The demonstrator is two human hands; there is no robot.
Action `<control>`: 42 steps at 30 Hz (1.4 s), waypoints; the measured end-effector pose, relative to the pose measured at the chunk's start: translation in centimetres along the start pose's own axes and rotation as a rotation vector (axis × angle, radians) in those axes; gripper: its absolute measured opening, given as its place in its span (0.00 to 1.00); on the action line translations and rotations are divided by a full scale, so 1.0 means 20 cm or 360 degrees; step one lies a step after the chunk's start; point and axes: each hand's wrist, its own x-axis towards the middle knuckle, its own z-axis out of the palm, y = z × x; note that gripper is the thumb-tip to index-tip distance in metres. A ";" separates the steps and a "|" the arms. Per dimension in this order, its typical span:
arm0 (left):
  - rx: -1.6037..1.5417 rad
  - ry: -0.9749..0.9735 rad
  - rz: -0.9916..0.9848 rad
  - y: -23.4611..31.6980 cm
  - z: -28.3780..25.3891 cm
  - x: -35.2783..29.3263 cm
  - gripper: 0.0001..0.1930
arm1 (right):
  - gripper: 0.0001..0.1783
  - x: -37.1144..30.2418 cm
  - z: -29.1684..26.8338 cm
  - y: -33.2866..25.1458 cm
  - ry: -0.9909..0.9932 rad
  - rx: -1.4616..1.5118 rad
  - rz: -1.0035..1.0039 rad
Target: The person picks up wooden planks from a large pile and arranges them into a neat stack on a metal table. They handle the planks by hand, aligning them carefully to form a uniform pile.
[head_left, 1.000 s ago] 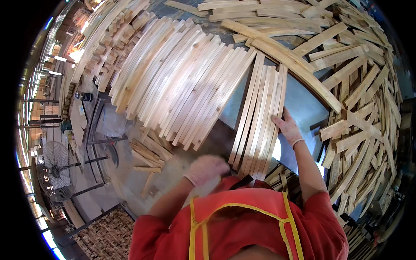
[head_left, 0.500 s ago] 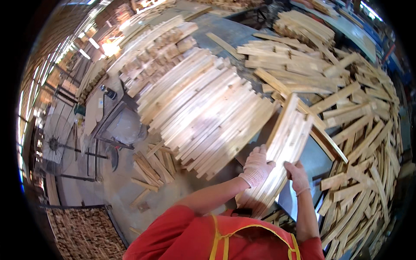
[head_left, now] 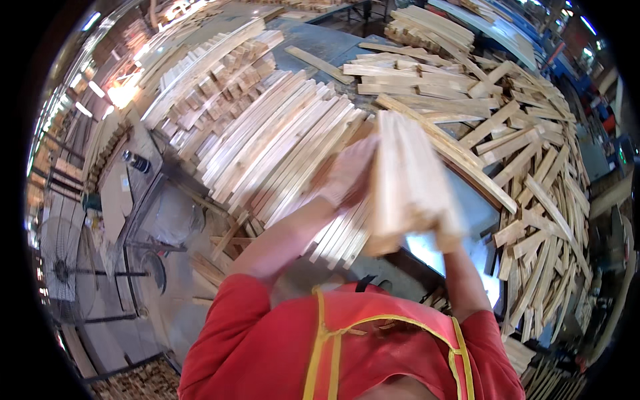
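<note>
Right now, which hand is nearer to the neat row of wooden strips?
Left hand: it overlaps the row in view. The right hand, hidden behind the held bundle, is farther right.

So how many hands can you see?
1: the left hand, at the left side of the wood bundle. The right hand seems hidden behind the bundle's near end, though the right forearm shows.
</note>
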 end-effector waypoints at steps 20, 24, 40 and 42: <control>0.0014 0.0152 0.0089 0.17 0.36 -0.32 0.42 | 0.33 0.36 0.16 0.37 -0.0946 -0.1642 -0.0329; 0.0281 -0.0208 -0.0145 0.24 0.71 -0.46 0.47 | 0.39 0.61 -0.12 -0.31 -0.0166 -0.2450 -0.0618; 0.0689 -0.0439 -0.0247 0.14 0.79 -0.48 0.47 | 0.59 0.17 -0.99 -0.48 -0.0020 -0.3162 0.0136; 0.0668 -0.0431 -0.0228 0.15 0.77 -0.46 0.46 | 0.62 0.13 -0.98 -0.39 0.0116 -0.2799 0.0407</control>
